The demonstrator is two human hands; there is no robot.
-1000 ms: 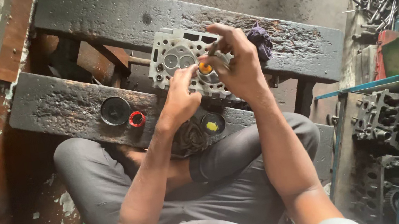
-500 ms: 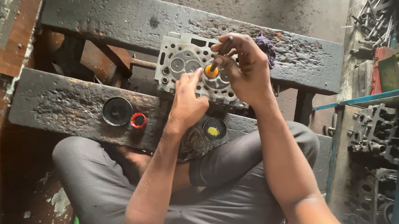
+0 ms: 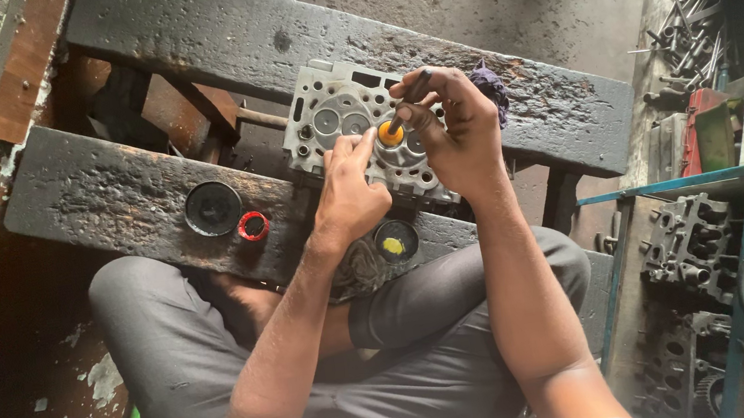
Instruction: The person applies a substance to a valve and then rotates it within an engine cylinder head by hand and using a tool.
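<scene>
A pale metal cylinder head lies across two blackened wooden beams. My right hand is shut on a thin dark stick tool whose orange cup tip rests on a valve seat in the head. My left hand rests on the near edge of the head, its fingers touching the metal beside the orange tip. A purple rag shows just behind my right hand.
On the near beam sit a black round tin, a small red ring and a dark tin with yellow paste. At right, a rack holds engine parts and loose tools. My grey-trousered legs are below.
The view has shifted slightly. My right hand has turned the stick tool on the valve seat; my left hand stays at the head's near edge.
</scene>
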